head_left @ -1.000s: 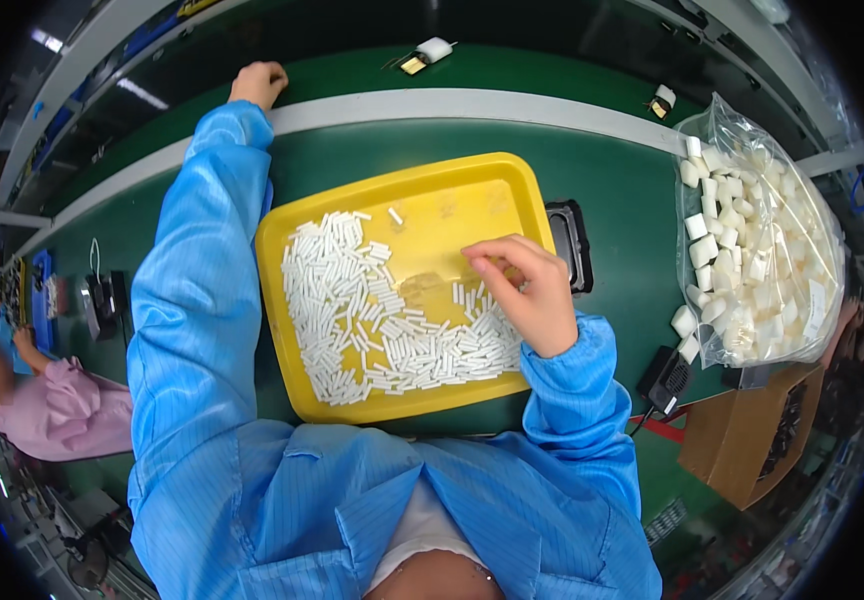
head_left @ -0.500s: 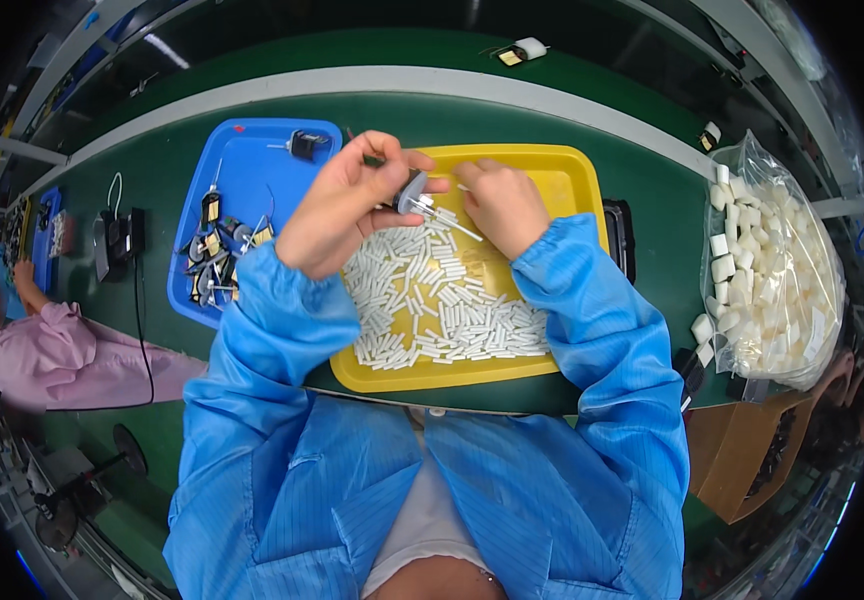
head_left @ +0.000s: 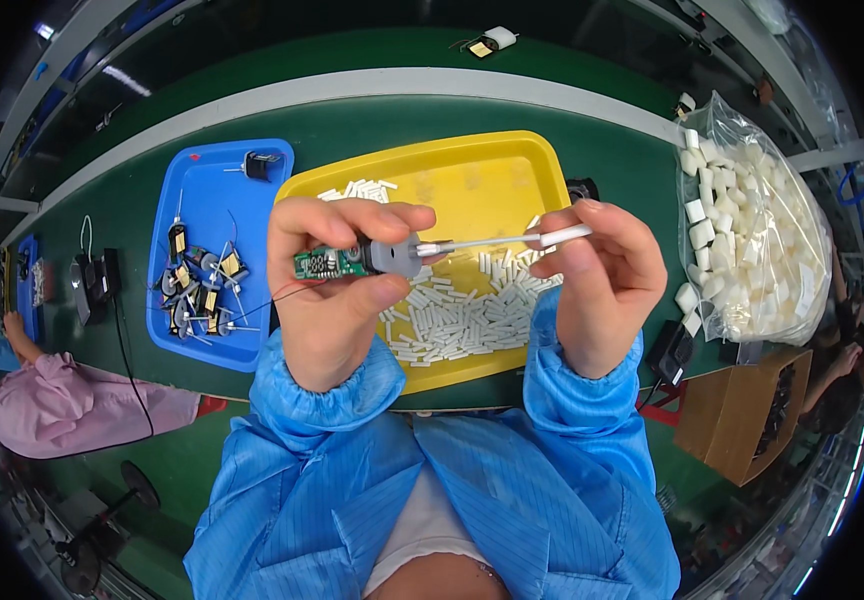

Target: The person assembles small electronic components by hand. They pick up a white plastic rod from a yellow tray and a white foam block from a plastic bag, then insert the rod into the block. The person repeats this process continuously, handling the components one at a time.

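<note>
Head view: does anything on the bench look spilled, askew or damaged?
Nothing stands out. The white tubes lie loose but inside the yellow tray, and the small parts stay in the blue tray. The left hand holds a grey-and-green part; the right hand pinches a white tube against it.

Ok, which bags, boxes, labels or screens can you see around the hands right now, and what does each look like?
Clear plastic bag: right of the yellow tray, bulging, full of small white blocks.
Cardboard box: lower right, below the bag, brown, open, dark parts inside.
Labels or screens: none that can be made out.
</note>
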A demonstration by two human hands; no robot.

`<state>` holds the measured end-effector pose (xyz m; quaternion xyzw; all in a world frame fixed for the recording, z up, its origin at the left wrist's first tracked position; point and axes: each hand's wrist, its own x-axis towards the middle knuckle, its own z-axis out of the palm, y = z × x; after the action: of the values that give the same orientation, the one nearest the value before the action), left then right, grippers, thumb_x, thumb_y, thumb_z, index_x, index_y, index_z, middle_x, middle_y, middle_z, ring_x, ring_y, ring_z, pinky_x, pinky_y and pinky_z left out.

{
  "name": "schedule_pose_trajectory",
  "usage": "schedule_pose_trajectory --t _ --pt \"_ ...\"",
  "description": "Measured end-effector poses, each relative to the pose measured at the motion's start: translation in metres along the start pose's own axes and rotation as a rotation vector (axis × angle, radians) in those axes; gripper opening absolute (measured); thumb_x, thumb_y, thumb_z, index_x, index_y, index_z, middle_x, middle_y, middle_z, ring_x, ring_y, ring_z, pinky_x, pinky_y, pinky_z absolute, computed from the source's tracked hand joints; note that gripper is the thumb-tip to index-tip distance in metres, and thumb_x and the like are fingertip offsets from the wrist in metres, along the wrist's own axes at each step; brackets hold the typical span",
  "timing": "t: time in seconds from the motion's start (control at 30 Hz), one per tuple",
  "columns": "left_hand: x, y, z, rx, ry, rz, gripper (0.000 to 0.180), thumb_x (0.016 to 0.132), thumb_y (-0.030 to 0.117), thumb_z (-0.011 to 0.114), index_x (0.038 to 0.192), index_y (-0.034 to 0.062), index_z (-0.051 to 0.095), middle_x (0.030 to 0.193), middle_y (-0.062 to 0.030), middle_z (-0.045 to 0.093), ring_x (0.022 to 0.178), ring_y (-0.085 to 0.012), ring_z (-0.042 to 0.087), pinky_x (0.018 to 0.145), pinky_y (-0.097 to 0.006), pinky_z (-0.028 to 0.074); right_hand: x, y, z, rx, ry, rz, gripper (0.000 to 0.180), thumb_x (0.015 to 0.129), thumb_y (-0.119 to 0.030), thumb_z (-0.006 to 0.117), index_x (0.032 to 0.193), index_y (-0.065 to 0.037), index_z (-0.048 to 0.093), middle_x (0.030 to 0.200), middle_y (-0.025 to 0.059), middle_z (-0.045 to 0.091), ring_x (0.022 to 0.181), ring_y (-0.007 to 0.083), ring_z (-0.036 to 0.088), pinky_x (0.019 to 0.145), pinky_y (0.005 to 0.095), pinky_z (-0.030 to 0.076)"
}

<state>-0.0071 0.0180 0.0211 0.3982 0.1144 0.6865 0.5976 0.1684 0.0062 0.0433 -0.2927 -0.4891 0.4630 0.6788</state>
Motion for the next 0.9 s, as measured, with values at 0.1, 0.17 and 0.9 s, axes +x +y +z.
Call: schedule_pose_trajectory --t 0.1,0.17,0.9 --pt "-0.001 -0.003 0.004 0.045 0.013 0.013 0.039 0.068 -0.008 0.068 0.093 0.0069 0.042 0.095 -0.0145 0.059 0.1 -0.0331 0.057 0.083 -0.044 0.049 0.001 -0.001 -0.01 -0.011 -0.015 -0.004 0.022 0.079 0.007 0.059 0.101 0.005 0.058 0.094 0.0161 0.063 0.087 0.0209 0.063 0.073 0.0281 0.053" --pt "-0.001 -0.004 0.006 0.09 0.003 0.026 0.039 0.067 -0.009 0.069 0.092 0.0065 0.042 0.094 -0.0154 0.059 0.097 -0.0332 0.058 0.084 -0.044 0.048 0.0 0.0 -0.011 -0.039 -0.008 0.018 0.02 0.078 0.007 0.06 0.098 0.005 0.059 0.093 0.0157 0.063 0.086 0.021 0.063 0.072 0.0283 0.053" --pt "0.015 -0.015 0.042 1.08 -0.331 -0.637 0.032 0.071 -0.003 0.067 0.101 -0.0011 0.056 0.094 -0.013 0.063 0.091 -0.0181 0.06 0.081 -0.028 0.046 0.028 -0.021 -0.074 -0.79 -0.599 0.226 0.009 0.077 -0.011 0.066 0.081 -0.002 0.066 0.072 0.0092 0.064 0.062 0.016 0.061 0.056 0.0237 0.048"
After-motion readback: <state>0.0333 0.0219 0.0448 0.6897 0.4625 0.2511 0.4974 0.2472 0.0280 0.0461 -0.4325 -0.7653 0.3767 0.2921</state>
